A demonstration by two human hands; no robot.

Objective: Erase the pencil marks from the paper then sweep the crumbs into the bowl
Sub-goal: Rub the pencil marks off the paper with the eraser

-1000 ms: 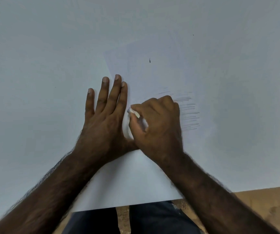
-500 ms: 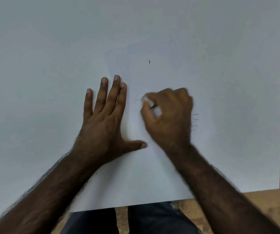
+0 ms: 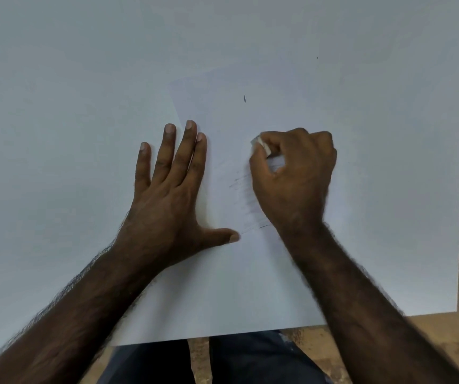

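My left hand (image 3: 167, 195) flat, fingers spread, on the paper (image 3: 222, 286); right hand (image 3: 292, 176) pinching my eraser (image 3: 260, 144) over pencil marks (image 3: 246, 195).

The left hand (image 3: 167, 195) lies flat on the paper (image 3: 222, 286), blocking passage leftward. The white table (image 3: 56, 92) offers unobstructed room beyond and beside the sheet.

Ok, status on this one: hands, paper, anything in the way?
Left hand flat on paper. Right hand pinching eraser. Pencil marks remain. Nothing blocking.
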